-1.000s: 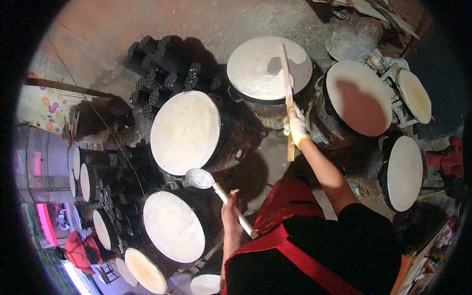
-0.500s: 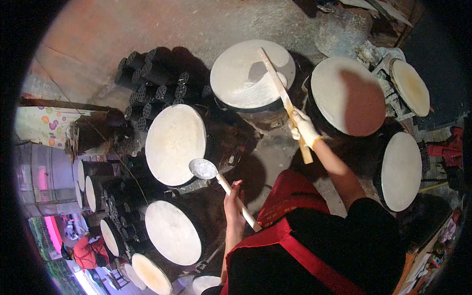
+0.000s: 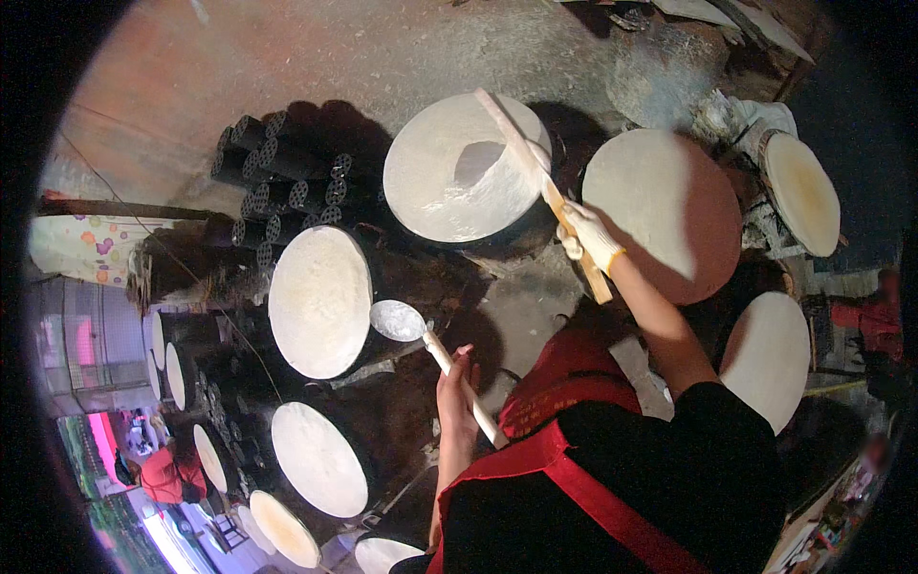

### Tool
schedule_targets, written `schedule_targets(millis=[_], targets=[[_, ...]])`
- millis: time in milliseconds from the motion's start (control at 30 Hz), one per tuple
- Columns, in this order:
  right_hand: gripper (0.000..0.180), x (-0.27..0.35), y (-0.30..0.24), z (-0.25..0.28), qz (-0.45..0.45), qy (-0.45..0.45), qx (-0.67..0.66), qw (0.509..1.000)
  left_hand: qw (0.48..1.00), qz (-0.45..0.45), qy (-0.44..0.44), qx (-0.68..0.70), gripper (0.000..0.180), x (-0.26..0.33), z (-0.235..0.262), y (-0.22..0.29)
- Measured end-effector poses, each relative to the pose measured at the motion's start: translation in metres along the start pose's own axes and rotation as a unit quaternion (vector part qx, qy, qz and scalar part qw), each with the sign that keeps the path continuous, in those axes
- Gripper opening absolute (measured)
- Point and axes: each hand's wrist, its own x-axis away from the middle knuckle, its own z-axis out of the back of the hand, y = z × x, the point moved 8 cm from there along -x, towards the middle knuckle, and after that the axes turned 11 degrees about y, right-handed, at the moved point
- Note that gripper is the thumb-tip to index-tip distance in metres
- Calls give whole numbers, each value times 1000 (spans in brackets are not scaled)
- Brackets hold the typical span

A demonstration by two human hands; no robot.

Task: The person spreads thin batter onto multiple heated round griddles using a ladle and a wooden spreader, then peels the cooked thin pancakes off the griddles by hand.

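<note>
Currently our gloved right hand (image 3: 591, 235) grips the flat wooden spreader (image 3: 540, 187), fingers wrapped near its lower end, blade over the upper-centre round griddle (image 3: 435, 196). Left hand (image 3: 457, 402) fingers curl around the ladle (image 3: 435, 349) handle at centre frame. We judge the spreader light and stiff.

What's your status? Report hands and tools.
Left hand grips ladle, bowl beside a griddle. Gloved right hand holds wooden spreader on top round griddle. Nothing obstructing.

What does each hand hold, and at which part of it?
The left hand holds a ladle at mid-handle. The gloved right hand holds a flat wooden stick near its lower end; its tip is over a round plate.
</note>
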Motion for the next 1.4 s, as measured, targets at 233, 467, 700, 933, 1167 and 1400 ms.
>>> schedule_targets(millis=[233,467,700,933,1167,1400], targets=[[35,-67,-73,-15,261,178,247,916,999,-14,16,-30,24,2,-10,-4],[39,-3,-54,-46,386,127,268,874,999,-39,15,11,19,10,-12,29],[39,-5,21,-84,371,126,271,879,999,-18,-3,-38,20,16,-19,47],[37,21,-1,-23,415,211,139,874,999,-12,-47,24,11,4,-11,49],[38,16,25,-77,265,109,217,933,995,24,-93,-8,14,3,-11,39],[36,15,-8,-34,321,84,305,893,992,14,-111,-62,12,-9,-28,38]])
